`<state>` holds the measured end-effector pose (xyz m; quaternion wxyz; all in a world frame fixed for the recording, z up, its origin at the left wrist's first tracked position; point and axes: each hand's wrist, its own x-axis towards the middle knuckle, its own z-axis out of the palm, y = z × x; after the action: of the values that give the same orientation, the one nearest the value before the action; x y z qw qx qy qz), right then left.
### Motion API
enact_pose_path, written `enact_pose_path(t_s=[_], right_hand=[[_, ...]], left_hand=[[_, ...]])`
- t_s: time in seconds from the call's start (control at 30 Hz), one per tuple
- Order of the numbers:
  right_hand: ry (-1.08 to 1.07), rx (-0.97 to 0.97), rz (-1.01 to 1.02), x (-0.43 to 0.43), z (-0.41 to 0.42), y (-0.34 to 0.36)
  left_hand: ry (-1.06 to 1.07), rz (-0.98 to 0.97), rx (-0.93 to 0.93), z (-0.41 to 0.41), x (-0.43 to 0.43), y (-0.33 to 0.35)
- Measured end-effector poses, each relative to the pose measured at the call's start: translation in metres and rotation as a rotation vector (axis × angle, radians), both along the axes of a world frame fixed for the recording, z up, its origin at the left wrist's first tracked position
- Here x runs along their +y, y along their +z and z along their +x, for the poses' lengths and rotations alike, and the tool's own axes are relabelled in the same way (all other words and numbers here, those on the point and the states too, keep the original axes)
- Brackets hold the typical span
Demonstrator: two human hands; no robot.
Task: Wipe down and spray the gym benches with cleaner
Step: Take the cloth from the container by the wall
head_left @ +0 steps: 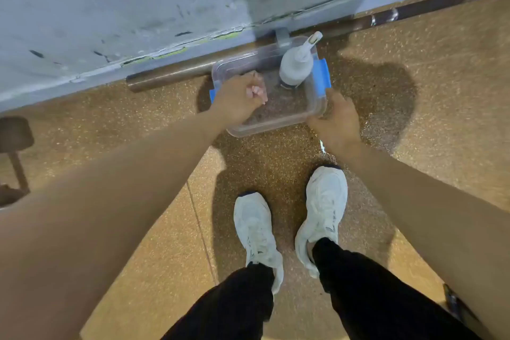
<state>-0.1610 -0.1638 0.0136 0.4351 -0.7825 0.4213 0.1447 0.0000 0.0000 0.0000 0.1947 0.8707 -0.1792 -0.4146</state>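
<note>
A speckled tan floor [138, 229] runs up to a scuffed grey wall [110, 8], with a brown bar [171, 74] lying along its foot. Against that bar is a clear plastic box [276, 125] with blue clips on its sides. The spray bottle [294, 69] stands upright in its far right corner, nozzle pointing towards the wall. No bench shows here, so this looks like the fetching of supplies, not wiping or spraying. Whether the box rests on the floor or hangs just above it I cannot tell. Both bare arms reach straight down and forward from a bent-over stance, above a pair of white shoes [256, 226]. The left hand [240, 99] grips the box's left rim, fingers curled over the edge and into the box. The right hand [335, 121] clasps the near right corner, knuckles up, fingers wrapped round the wall. The next move probably calls for keeping the box level so the bottle stays standing while it is carried to a bench.
</note>
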Motion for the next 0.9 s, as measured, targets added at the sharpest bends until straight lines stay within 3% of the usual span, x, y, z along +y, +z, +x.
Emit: enact_pose_path(t_s=[0.27, 0.33, 0.43, 0.57, 0.7, 0.8, 0.9], right_hand=[[-0.052, -0.094, -0.023, -0.011, 0.004, -0.079], [-0.054, -0.112, -0.011, -0.013, 0.002, -0.087], [-0.056, -0.106, 0.021, -0.017, 0.002, -0.089], [0.003, 0.006, 0.058, -0.016, -0.004, -0.078], [-0.116, 0.052, 0.174, -0.002, -0.015, -0.034], [-0.219, -0.060, 0.393, 0.014, -0.034, 0.027], [-0.174, -0.233, 0.444, 0.020, -0.052, 0.099]], left_hand=[[-0.332, 0.285, -0.246, 0.009, -0.026, -0.127], [-0.314, 0.343, -0.327, 0.008, -0.029, -0.141], [-0.201, 0.272, -0.284, 0.007, -0.032, -0.137], [-0.043, 0.083, -0.182, -0.001, -0.028, -0.101], [0.067, -0.093, 0.018, -0.021, -0.015, -0.019], [0.118, -0.099, 0.174, -0.050, -0.002, 0.055], [0.183, -0.112, 0.247, -0.074, -0.003, 0.135]])
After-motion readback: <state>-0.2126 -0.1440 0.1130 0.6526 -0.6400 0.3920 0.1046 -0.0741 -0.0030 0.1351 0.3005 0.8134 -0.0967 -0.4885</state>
